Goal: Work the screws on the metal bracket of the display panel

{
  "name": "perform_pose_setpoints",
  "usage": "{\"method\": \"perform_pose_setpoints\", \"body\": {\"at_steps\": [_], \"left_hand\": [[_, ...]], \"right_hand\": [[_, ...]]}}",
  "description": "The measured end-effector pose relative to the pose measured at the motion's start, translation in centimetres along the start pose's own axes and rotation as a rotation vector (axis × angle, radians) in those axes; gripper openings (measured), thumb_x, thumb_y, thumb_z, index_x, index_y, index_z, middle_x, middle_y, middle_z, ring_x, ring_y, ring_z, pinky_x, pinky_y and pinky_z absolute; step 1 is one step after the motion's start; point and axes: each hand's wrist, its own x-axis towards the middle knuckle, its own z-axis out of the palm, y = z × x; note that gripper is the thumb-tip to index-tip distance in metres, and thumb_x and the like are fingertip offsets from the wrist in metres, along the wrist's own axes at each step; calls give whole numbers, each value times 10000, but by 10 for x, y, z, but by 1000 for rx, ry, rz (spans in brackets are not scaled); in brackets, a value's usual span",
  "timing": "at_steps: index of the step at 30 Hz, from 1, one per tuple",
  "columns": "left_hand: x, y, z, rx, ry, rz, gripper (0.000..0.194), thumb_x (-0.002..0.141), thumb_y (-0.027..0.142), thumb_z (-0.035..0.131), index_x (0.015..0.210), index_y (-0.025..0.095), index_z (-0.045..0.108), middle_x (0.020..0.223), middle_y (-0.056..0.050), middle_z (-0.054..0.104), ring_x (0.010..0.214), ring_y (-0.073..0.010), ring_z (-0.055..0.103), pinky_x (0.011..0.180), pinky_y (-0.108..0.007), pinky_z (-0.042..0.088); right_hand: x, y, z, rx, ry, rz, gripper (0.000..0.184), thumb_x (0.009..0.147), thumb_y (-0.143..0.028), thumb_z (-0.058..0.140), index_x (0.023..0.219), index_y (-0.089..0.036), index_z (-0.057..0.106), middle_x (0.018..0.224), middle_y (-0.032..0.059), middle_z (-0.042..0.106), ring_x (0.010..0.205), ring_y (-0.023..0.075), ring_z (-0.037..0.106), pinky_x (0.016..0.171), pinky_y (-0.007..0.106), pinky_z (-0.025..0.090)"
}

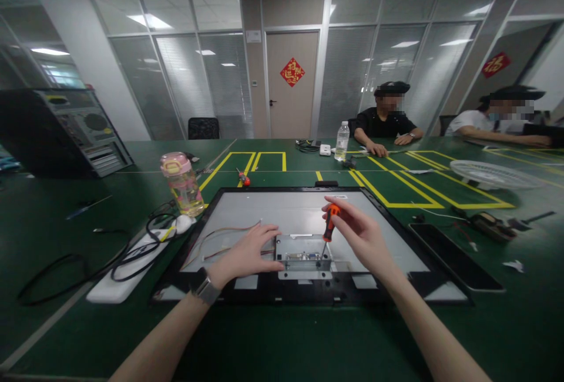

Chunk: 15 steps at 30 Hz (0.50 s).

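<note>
A flat display panel [229, 208] with a black frame lies back side up in front of me. Near its lower middle sits a metal bracket box [304, 245] with connector ports along its front. My right hand [359, 232] grips an orange and black screwdriver [331, 222], held nearly upright, its tip down at the box's right front corner. Fingers spread, my left hand [251, 251] rests against the left side of the box. Thin wires [211, 234] run over the panel to the left of the box.
Left of the panel are a white power strip [127, 273] with black cables and a pink-lidded bottle [181, 185]. A computer case [66, 129] stands far left. On the right lie a black slab-like device [456, 255] and a white round grille [493, 174]. Two people sit across the table.
</note>
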Motion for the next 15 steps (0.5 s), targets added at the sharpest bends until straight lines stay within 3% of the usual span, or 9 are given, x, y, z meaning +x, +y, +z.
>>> {"method": "perform_pose_setpoints", "body": {"at_steps": [3,9,15], "left_hand": [[0,0,0,-9,1,0,740,738,612,696,1346,238,499,1466,-99,430,1354,-310,381,1161,-478,249],[1,0,1,-6,-6,11,751,740,613,697,1349,221,499,1468,-101,433,1354,-305,383,1171,-468,227],[2,-1,1,12,-8,9,752,746,635,677,1350,224,496,1464,-103,436,1354,-307,383,1166,-473,229]], "right_hand": [[0,1,-1,-85,51,-45,249,850,-312,650,1091,-261,686,966,64,669,899,231,627,844,411,525],[-1,-4,-1,33,-126,9,372,943,-303,490,1307,-268,556,1073,79,685,904,218,678,828,406,550],[-1,-1,1,-200,-2,-133,354,850,-262,645,1204,-252,625,932,58,656,846,213,630,842,409,525]]}}
